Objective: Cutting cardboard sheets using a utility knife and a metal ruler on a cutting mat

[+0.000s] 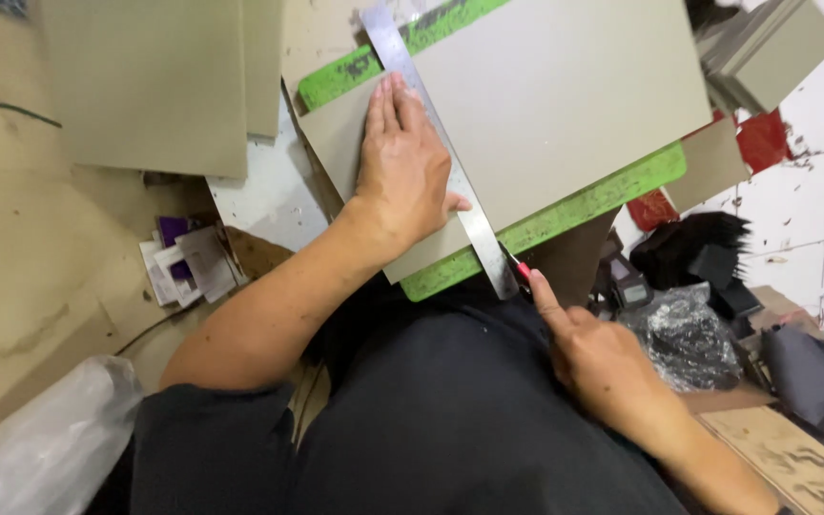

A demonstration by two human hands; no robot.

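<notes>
My left hand (401, 167) presses flat on a steel ruler (431, 114) that lies slantwise across a grey cardboard sheet (565, 95). The sheet rests on a green cutting mat (574, 210) over my lap. My right hand (603, 358) grips a small red-handled knife (519, 270), its index finger stretched along it, and the blade touches the ruler's near end at the sheet's lower edge.
More grey boards lie at the upper left (145, 86), and another stack of grey boards (765, 48) sits at the upper right. Paper scraps (188, 262) lie at the left, a white plastic bag (40, 448) sits at the lower left, and dark bags and cloth (708, 286) lie on the white tiled floor at the right.
</notes>
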